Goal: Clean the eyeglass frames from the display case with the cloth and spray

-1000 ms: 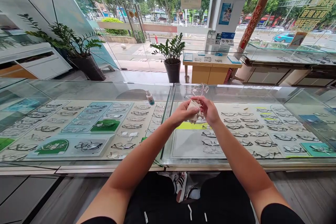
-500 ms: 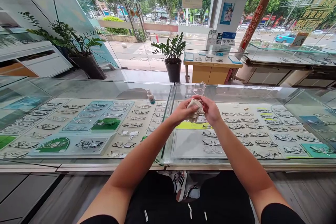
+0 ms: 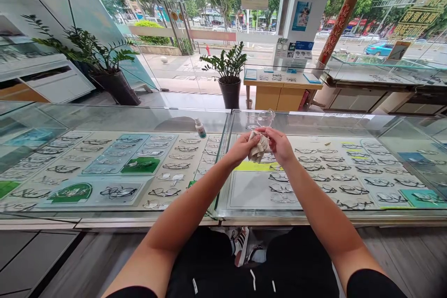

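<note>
My two hands meet above the glass display counter (image 3: pixel 314 216). My left hand (image 3: pixel 241 148) is closed on a beige cleaning cloth (image 3: pixel 257 149), which is bunched around part of a pair of clear-framed glasses (image 3: pixel 264 118). My right hand (image 3: pixel 279 145) pinches those glasses from the right side. One clear lens sticks up above my fingers; the rest of the frame is hidden by the cloth and my hands.
A small white spray bottle (image 3: pixel 199 128) stands on the counter glass to the left of my hands. Rows of spectacle frames (image 3: pixel 349 177) lie inside the case. Potted plants (image 3: pixel 228 72) and another counter (image 3: pixel 282 88) stand behind, by the windows.
My hands and the glasses have shifted slightly; the cloth has bunched lower between my hands. Nothing was picked up or let go.
</note>
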`<state>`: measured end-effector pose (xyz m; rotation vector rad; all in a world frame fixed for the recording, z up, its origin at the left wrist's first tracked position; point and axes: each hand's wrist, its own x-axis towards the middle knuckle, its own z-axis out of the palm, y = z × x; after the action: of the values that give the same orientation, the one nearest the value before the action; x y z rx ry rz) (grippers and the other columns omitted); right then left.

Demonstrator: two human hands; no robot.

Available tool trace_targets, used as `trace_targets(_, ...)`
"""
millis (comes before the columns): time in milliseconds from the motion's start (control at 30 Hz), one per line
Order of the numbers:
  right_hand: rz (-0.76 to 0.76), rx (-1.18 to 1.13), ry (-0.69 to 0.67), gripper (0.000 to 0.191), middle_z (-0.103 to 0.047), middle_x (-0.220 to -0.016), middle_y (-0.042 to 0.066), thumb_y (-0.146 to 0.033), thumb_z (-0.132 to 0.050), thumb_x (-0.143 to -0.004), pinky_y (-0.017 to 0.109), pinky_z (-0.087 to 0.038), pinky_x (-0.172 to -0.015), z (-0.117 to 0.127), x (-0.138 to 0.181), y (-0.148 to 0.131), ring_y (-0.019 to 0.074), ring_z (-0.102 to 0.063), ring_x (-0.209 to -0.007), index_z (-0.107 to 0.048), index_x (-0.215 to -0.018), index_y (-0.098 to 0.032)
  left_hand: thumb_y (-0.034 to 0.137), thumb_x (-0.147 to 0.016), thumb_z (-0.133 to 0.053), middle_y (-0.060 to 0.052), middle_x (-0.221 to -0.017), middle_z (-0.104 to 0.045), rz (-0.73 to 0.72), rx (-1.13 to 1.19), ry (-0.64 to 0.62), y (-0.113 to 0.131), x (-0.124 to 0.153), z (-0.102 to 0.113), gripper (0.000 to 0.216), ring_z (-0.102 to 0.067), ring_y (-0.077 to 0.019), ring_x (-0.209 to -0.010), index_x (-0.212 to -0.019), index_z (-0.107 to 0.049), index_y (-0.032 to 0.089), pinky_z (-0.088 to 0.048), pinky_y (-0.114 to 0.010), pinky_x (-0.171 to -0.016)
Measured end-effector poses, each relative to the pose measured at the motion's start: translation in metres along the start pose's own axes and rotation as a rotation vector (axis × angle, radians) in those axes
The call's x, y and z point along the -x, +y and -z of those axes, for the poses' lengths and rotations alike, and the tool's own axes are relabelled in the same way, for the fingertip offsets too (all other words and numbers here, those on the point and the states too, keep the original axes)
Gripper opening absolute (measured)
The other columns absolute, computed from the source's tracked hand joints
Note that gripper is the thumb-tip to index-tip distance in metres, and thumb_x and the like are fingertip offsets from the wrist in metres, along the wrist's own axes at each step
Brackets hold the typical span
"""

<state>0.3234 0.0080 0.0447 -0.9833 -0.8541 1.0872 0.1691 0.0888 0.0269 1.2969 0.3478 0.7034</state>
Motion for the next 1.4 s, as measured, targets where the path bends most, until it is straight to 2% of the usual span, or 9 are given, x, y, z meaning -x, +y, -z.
trace_targets(133,-0.014,-0.027,0.031,0.044,-0.082,-0.092,0.006,-0.058,-0.086,-0.077,0.029,-0.042,-0.053,0.001,-0.001,0.000,0.0169,-0.062,-0.067,-0.089,-0.102,-0.022,0.053,-0.082,-0.095,-0.007,-0.098,-0.076,0.020,-0.001,-0.092,0.006,0.005,-0.003,0.058,-0.070,-0.0162,-0.080,-0.119,-0.074,0.015,-0.055,-0.027,-0.072)
trace_targets(233,0.004,-0.016,0.043,0.039,-0.083,-0.099,0.007,-0.055,-0.087,-0.075,0.028,-0.040,-0.053,0.000,-0.002,0.001,0.0148,-0.060,-0.068,-0.089,-0.096,-0.022,0.048,-0.077,-0.099,-0.008,-0.103,-0.078,0.031,0.014,-0.073,0.008,0.006,-0.008,0.067,-0.074,-0.0182,-0.083,-0.129,-0.071,0.016,-0.057,-0.028,-0.075)
trace_targets(367,0.043,0.001,0.001,0.033,-0.083,-0.114,0.009,-0.051,-0.088,-0.075,0.028,-0.046,-0.062,-0.002,-0.003,0.002,0.0170,-0.064,-0.082,-0.090,-0.091,-0.023,0.058,-0.080,-0.095,-0.004,-0.087,-0.076,0.033,0.021,0.018,0.003,0.003,-0.010,0.065,-0.071,-0.0165,-0.070,-0.122,-0.071,0.015,-0.056,-0.028,-0.067)
trace_targets(467,0.035,0.000,-0.013,0.033,-0.083,-0.116,0.009,-0.051,-0.088,-0.075,0.028,-0.045,-0.060,-0.002,-0.003,0.001,0.0151,-0.061,-0.077,-0.090,-0.092,-0.023,0.064,-0.082,-0.091,-0.004,-0.083,-0.076,0.021,0.000,0.025,-0.001,0.000,-0.007,0.064,-0.070,-0.0171,-0.072,-0.116,-0.073,0.014,-0.055,-0.027,-0.067)
trace_targets(667,-0.005,-0.042,0.025,0.036,-0.084,-0.099,0.008,-0.054,-0.088,-0.076,0.030,-0.047,-0.059,0.004,-0.005,0.002,0.0178,-0.064,-0.074,-0.089,-0.093,-0.022,0.062,-0.082,-0.093,-0.005,-0.088,-0.074,0.004,-0.002,-0.052,0.000,0.001,-0.003,0.058,-0.066,-0.0134,-0.074,-0.108,-0.075,0.014,-0.053,-0.025,-0.069)
trace_targets(900,-0.020,-0.062,0.010,0.038,-0.079,-0.088,0.005,-0.053,-0.092,-0.071,0.026,-0.044,-0.055,0.003,-0.005,0.003,0.0123,-0.056,-0.064,-0.089,-0.092,-0.021,0.050,-0.079,-0.098,-0.007,-0.098,-0.079,0.004,-0.028,-0.040,-0.003,0.001,-0.006,0.065,-0.072,-0.0159,-0.078,-0.127,-0.072,0.015,-0.055,-0.026,-0.070)
trace_targets(1200,-0.008,-0.058,-0.021,0.037,-0.077,-0.083,0.004,-0.053,-0.092,-0.074,0.025,-0.034,-0.044,0.003,-0.001,-0.003,0.0080,-0.042,-0.052,-0.089,-0.093,-0.022,0.065,-0.086,-0.088,-0.006,-0.086,-0.077,-0.007,0.048,-0.045,-0.007,-0.001,-0.002,0.055,-0.072,-0.0162,-0.074,-0.103,-0.074,0.015,-0.059,-0.028,-0.072)
trace_targets(1300,-0.010,-0.061,-0.013,0.039,-0.075,-0.080,0.003,-0.055,-0.092,-0.074,0.024,-0.033,-0.044,0.002,0.000,-0.003,0.0075,-0.041,-0.052,-0.088,-0.093,-0.021,0.056,-0.082,-0.095,-0.006,-0.092,-0.078,0.014,0.058,-0.100,-0.004,0.002,-0.003,0.055,-0.073,-0.0159,-0.077,-0.113,-0.074,0.015,-0.059,-0.027,-0.072)
trace_targets(1400,0.061,-0.009,-0.024,0.040,-0.079,-0.097,0.005,-0.057,-0.092,-0.077,0.025,-0.039,-0.048,-0.001,0.000,0.000,0.0077,-0.046,-0.057,-0.089,-0.096,-0.022,0.052,-0.081,-0.097,-0.004,-0.091,-0.078,0.009,0.052,-0.054,-0.005,0.002,-0.006,0.061,-0.074,-0.0162,-0.075,-0.122,-0.071,0.016,-0.058,-0.026,-0.068)
